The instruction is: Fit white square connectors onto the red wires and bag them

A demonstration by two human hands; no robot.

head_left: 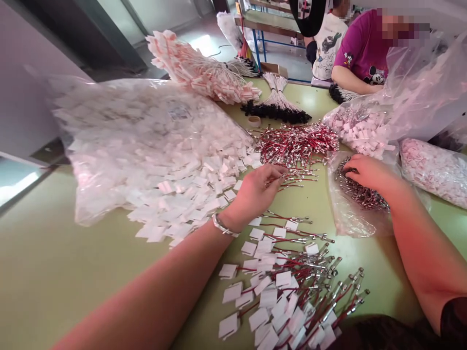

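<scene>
My left hand [258, 193], a bracelet on its wrist, is at the near edge of a pile of red wire leads [297, 143] with metal ends. Its fingers are closed on a red wire lead beside several others lying on the table. My right hand [374, 174] reaches over an open plastic bag [352, 226] of small dark metal parts [365, 194]. Its fingers are curled together at the parts; what they hold is hidden. Nearer to me lies a spread of finished-looking red leads with white tags [268, 296] and glass-like tubes with metal caps [337, 291].
A big clear bag [146, 112] spills white pieces [197, 199] at left. Behind are pink-white bundles [204, 73], black-ended white cables [279, 109] and a tape roll [254, 121]. More bags [434, 167] stand at right. A person in purple [365, 48] sits across the table.
</scene>
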